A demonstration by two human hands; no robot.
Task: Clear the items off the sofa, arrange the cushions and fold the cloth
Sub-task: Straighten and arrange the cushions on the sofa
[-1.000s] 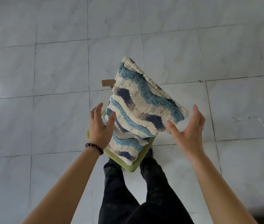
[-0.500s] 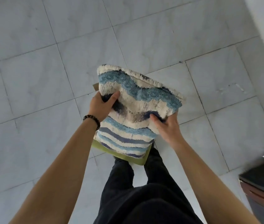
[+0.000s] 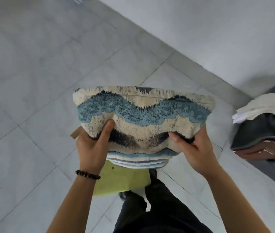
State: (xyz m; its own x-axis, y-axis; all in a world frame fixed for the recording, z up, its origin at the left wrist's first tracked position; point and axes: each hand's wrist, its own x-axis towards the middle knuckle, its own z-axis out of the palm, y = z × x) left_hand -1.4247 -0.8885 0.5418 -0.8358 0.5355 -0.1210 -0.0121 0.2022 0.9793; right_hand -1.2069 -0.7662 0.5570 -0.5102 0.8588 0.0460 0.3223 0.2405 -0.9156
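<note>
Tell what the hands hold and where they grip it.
Both hold the blue-and-cream cushion, left hand at its left edge, right hand at its right edge, thumbs pressed into the front. Whether they also hold the green cushion beneath cannot be told.

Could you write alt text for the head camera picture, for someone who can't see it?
Seen from above, a person's left hand and right hand grip a shaggy blue-and-cream cushion over a grey tiled floor, with a green pad beneath it. A white cloth lies on dark furniture at the right.
</note>
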